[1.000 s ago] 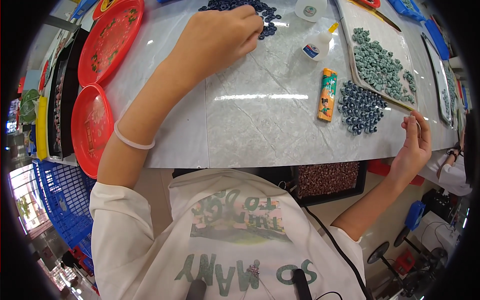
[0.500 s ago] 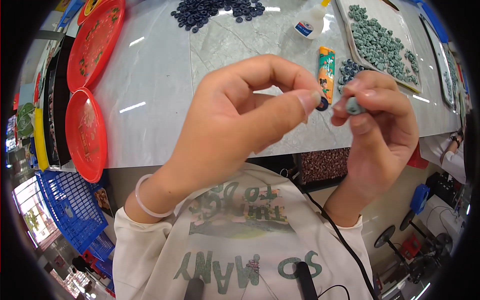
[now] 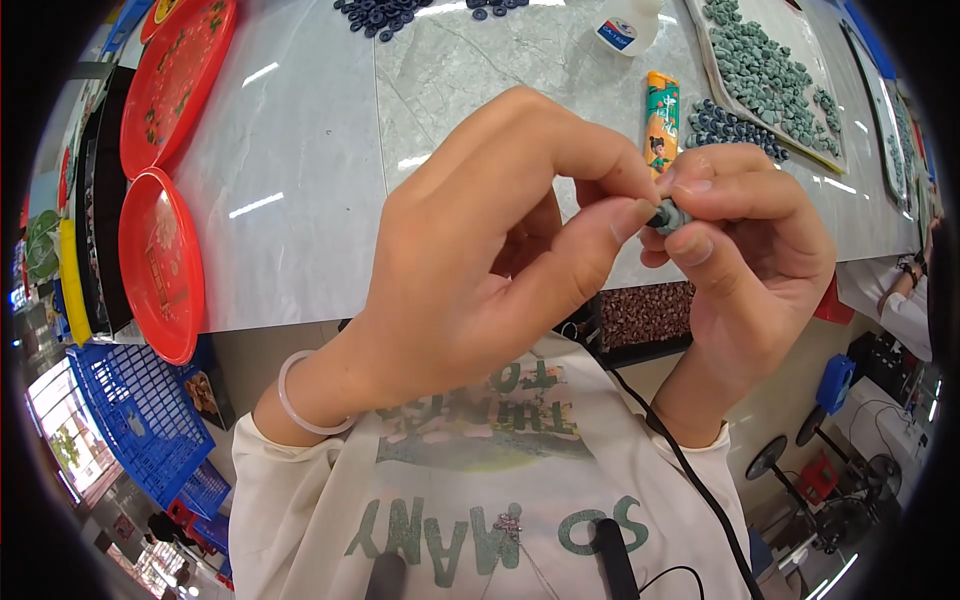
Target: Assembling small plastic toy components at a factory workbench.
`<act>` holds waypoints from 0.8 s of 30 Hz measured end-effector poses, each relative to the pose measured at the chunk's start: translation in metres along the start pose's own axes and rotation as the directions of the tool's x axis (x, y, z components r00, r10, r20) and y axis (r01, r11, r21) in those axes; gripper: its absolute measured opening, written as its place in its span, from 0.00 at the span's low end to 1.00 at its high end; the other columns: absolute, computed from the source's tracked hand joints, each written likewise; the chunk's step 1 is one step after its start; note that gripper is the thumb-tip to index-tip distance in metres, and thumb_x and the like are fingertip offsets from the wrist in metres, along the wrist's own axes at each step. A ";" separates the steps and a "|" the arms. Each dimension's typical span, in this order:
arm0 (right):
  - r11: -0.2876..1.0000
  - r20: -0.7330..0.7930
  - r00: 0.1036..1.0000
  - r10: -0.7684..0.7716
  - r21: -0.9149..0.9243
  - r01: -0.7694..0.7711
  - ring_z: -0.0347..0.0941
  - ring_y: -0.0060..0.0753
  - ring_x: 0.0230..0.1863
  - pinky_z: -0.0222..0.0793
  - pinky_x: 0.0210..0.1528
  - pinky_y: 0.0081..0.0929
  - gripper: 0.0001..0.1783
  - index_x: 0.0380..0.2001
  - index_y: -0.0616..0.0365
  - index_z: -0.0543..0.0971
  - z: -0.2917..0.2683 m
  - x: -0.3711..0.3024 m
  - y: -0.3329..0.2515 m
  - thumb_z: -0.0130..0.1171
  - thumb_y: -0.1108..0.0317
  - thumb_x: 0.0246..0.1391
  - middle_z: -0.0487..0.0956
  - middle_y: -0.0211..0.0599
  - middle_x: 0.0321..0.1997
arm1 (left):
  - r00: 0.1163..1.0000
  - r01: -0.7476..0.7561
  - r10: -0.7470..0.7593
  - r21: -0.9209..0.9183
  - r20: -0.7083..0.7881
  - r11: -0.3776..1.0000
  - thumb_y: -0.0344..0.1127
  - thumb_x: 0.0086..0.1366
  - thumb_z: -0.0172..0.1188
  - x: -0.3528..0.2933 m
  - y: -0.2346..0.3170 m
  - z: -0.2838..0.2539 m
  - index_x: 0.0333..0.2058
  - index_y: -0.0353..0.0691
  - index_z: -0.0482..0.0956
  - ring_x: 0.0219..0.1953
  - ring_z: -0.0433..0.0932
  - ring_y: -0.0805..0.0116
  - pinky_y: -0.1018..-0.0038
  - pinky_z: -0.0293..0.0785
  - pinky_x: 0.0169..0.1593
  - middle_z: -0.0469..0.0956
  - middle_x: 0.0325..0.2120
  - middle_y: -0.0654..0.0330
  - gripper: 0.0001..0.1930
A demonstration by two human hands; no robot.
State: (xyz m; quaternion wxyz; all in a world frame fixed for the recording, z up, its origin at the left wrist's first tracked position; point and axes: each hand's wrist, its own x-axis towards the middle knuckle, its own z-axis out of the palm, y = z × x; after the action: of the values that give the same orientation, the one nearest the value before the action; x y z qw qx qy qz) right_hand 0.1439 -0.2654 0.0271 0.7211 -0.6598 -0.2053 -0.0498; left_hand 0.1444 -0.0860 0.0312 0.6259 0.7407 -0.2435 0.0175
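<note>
My left hand (image 3: 490, 240) is closed in a pinch, thumb and index finger gripping a small dark ring (image 3: 655, 218). Between the fingertips of my right hand (image 3: 755, 250), also closed, is a small grey-green lump (image 3: 674, 217). Ring and lump touch, held up over the near table edge; my fingertips partly cover both. Just beyond my right hand lies a cluster of small dark blue pieces (image 3: 735, 128), beside an orange and green packet (image 3: 662, 118). More dark rings (image 3: 378, 14) are heaped at the far side.
A white-lined tray (image 3: 706, 62) of many grey-green lumps (image 3: 765, 80) stands at far right. A clear bottle (image 3: 625, 30) stands behind the packet. Red trays (image 3: 128, 255) line the left side, above a blue basket (image 3: 125, 410). A black cable (image 3: 690, 480) crosses near my right forearm.
My left hand has moved right, bringing the dark ring against the lump in my right hand. The tabletop things appear slightly higher in view.
</note>
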 end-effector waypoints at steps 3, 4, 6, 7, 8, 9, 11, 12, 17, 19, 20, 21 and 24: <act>0.991 -0.011 0.996 0.087 0.099 -0.086 0.72 0.29 0.27 0.71 0.23 0.17 0.11 0.33 0.68 0.72 0.004 0.000 -0.001 0.60 0.75 0.45 0.71 0.47 0.36 | 0.997 -0.070 0.072 0.051 -0.036 0.996 0.23 0.58 0.52 -0.001 0.001 0.004 0.36 0.30 0.70 0.31 0.68 0.77 0.84 0.65 0.34 0.69 0.32 0.58 0.06; 0.981 -0.014 0.991 0.130 0.147 -0.127 0.72 0.30 0.27 0.71 0.23 0.17 0.11 0.33 0.68 0.72 0.005 0.000 -0.001 0.60 0.75 0.45 0.71 0.47 0.36 | 0.992 -0.096 0.103 0.089 -0.079 0.991 0.24 0.58 0.52 -0.002 0.000 0.006 0.36 0.31 0.71 0.31 0.69 0.77 0.84 0.65 0.34 0.69 0.32 0.57 0.06; 0.970 -0.023 0.986 0.162 0.186 -0.155 0.71 0.29 0.27 0.70 0.23 0.17 0.11 0.32 0.67 0.72 0.010 0.000 -0.001 0.60 0.74 0.45 0.71 0.47 0.36 | 0.972 -0.144 0.171 0.168 -0.160 0.975 0.26 0.59 0.54 -0.004 -0.002 0.010 0.36 0.33 0.71 0.31 0.69 0.75 0.83 0.66 0.34 0.69 0.32 0.57 0.07; 0.957 -0.031 0.981 0.193 0.225 -0.181 0.71 0.29 0.27 0.70 0.22 0.16 0.11 0.32 0.67 0.72 0.012 0.001 -0.001 0.60 0.73 0.45 0.71 0.46 0.36 | 0.972 -0.143 0.170 0.167 -0.160 0.976 0.26 0.59 0.54 -0.004 -0.003 0.009 0.36 0.33 0.71 0.31 0.69 0.75 0.83 0.66 0.34 0.69 0.32 0.57 0.07; 0.943 -0.037 0.974 0.223 0.263 -0.206 0.71 0.29 0.27 0.69 0.22 0.16 0.11 0.31 0.66 0.72 0.015 0.001 -0.001 0.60 0.73 0.46 0.71 0.46 0.36 | 0.950 -0.220 0.272 0.290 -0.153 0.931 0.28 0.59 0.55 -0.003 -0.006 0.009 0.36 0.33 0.71 0.30 0.69 0.75 0.83 0.66 0.33 0.69 0.32 0.57 0.07; 0.943 -0.037 0.974 0.223 0.262 -0.206 0.71 0.29 0.27 0.69 0.22 0.16 0.11 0.31 0.66 0.72 0.016 0.000 -0.001 0.60 0.73 0.46 0.71 0.46 0.36 | 0.920 -0.290 0.370 0.408 -0.132 0.866 0.29 0.59 0.55 -0.002 -0.009 0.009 0.36 0.34 0.72 0.30 0.69 0.74 0.83 0.66 0.32 0.68 0.33 0.56 0.07; 0.906 -0.036 0.960 0.278 0.342 -0.250 0.70 0.27 0.28 0.68 0.21 0.16 0.11 0.30 0.65 0.71 0.018 0.000 -0.001 0.61 0.71 0.46 0.71 0.45 0.36 | 0.882 -0.351 0.461 0.517 -0.099 0.781 0.31 0.59 0.56 -0.002 -0.011 0.009 0.36 0.35 0.72 0.29 0.69 0.73 0.83 0.66 0.31 0.68 0.33 0.56 0.08; 0.884 -0.034 0.952 0.306 0.382 -0.270 0.69 0.26 0.29 0.67 0.21 0.15 0.11 0.30 0.64 0.71 0.019 0.000 -0.001 0.61 0.70 0.46 0.71 0.44 0.36 | 0.879 -0.349 0.462 0.499 -0.120 0.793 0.32 0.59 0.57 -0.002 -0.012 0.009 0.35 0.36 0.72 0.28 0.69 0.73 0.83 0.66 0.31 0.68 0.32 0.56 0.08; 0.854 0.002 0.945 0.326 0.428 -0.296 0.68 0.25 0.30 0.66 0.20 0.14 0.11 0.29 0.63 0.71 0.023 0.000 -0.001 0.60 0.69 0.46 0.71 0.44 0.35 | 0.872 -0.345 0.448 0.400 -0.197 0.849 0.37 0.58 0.59 -0.006 -0.013 0.009 0.34 0.38 0.73 0.26 0.69 0.72 0.83 0.65 0.28 0.67 0.31 0.57 0.10; 0.845 0.010 0.941 0.339 0.436 -0.309 0.68 0.24 0.29 0.65 0.19 0.14 0.12 0.29 0.62 0.71 0.023 -0.001 -0.001 0.61 0.68 0.46 0.71 0.44 0.35 | 0.873 -0.347 0.440 0.367 -0.210 0.863 0.37 0.57 0.59 -0.007 -0.014 0.008 0.34 0.39 0.74 0.26 0.69 0.73 0.83 0.65 0.27 0.67 0.31 0.58 0.10; 0.841 0.015 0.939 0.345 0.440 -0.316 0.68 0.24 0.28 0.64 0.19 0.14 0.12 0.29 0.62 0.71 0.024 -0.001 -0.001 0.61 0.67 0.46 0.71 0.44 0.35 | 0.880 -0.348 0.437 0.372 -0.186 0.860 0.38 0.57 0.59 -0.008 -0.014 0.006 0.34 0.38 0.73 0.25 0.69 0.73 0.83 0.65 0.26 0.67 0.31 0.58 0.10; 0.840 0.015 0.939 0.345 0.441 -0.316 0.68 0.24 0.28 0.64 0.19 0.14 0.12 0.29 0.62 0.71 0.024 -0.001 -0.002 0.61 0.67 0.46 0.71 0.44 0.35 | 0.887 -0.350 0.433 0.377 -0.161 0.857 0.38 0.57 0.59 -0.009 -0.014 0.005 0.35 0.38 0.73 0.25 0.68 0.73 0.83 0.65 0.26 0.67 0.31 0.57 0.11; 0.815 0.044 0.907 0.420 0.420 -0.398 0.67 0.23 0.27 0.62 0.20 0.13 0.13 0.28 0.61 0.71 0.022 0.000 -0.008 0.63 0.65 0.45 0.71 0.43 0.35 | 0.894 -0.368 0.434 0.369 -0.114 0.854 0.38 0.57 0.60 -0.010 -0.014 0.000 0.35 0.37 0.73 0.24 0.68 0.73 0.83 0.65 0.25 0.66 0.32 0.57 0.12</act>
State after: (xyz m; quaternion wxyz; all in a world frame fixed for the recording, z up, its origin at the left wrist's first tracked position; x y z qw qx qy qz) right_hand 0.1357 -0.2446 0.0355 0.8445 -0.5163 -0.0465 0.1349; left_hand 0.1410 -0.0815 0.0148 0.4926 0.7640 -0.3245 0.2614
